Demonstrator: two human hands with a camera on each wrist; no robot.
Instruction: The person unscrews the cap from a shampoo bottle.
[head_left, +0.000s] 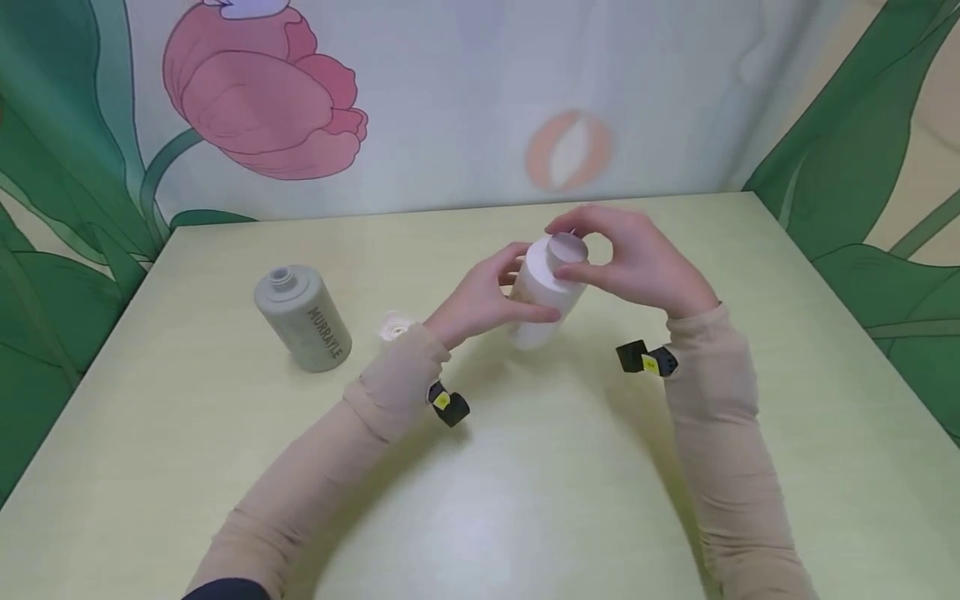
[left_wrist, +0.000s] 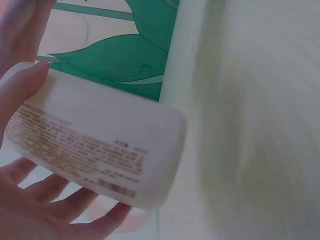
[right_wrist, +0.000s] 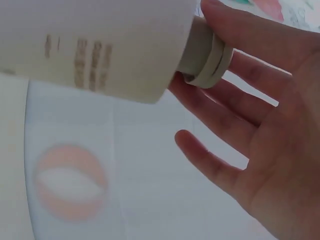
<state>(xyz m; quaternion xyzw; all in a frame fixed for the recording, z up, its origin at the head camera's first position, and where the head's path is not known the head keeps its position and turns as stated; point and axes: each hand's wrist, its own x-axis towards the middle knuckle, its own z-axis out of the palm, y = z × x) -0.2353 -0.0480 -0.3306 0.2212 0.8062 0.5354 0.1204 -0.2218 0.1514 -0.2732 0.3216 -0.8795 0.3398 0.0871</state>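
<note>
My left hand (head_left: 483,296) grips a white bottle (head_left: 542,283) round its body, thumb on the near side and fingers behind. The bottle leans, its top tipped toward the far side. With thumb and fingers my right hand (head_left: 633,258) pinches the short round cap (head_left: 567,248) on its neck. Seen from the right wrist, the cap (right_wrist: 207,57) is greyish with a wider rim, and the little finger stands apart from it. Lines of small brown print cover the bottle's side in the left wrist view, where its base end sticks out past the left fingers.
A grey bottle (head_left: 303,321) lettered MURRAYLE stands at the left, its threaded neck uncapped. Between it and my left wrist lies a small white round thing (head_left: 393,327), partly hidden by the sleeve. A curtain (head_left: 450,100) with printed flowers hangs behind the table (head_left: 525,500).
</note>
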